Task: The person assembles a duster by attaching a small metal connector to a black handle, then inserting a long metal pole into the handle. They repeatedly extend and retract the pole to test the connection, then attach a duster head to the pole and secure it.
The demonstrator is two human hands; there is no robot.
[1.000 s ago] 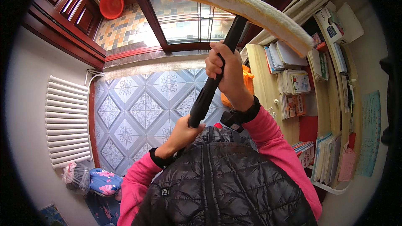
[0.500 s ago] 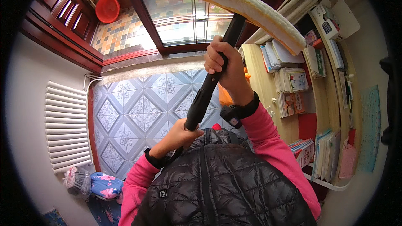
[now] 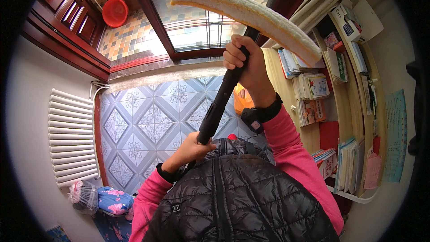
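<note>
Both hands grip a window washer (image 3: 214, 115) with a black pole and a long head covered in white fleece with a yellow-orange edge. My left hand (image 3: 193, 147) closes round the pole's lower end, close to my black quilted vest. Higher up, just below the head, my right hand (image 3: 242, 58) wraps its fingers round the pole. The fleece head (image 3: 248, 17) is held up in front of the glass door (image 3: 192, 22), slanting down to the right; whether it touches the glass I cannot tell.
On the right stands a wooden shelf (image 3: 278, 103) with books and papers, an orange bag (image 3: 242, 101) beside it. A white radiator (image 3: 74, 139) is on the left wall, with a blue floral bundle (image 3: 114, 200) below it. A red basin (image 3: 115, 12) lies beyond the doorway.
The washer's head has come down slightly toward me and a little left. My right hand has shifted slightly right, and my left hand has dropped slightly; both keep their grip.
</note>
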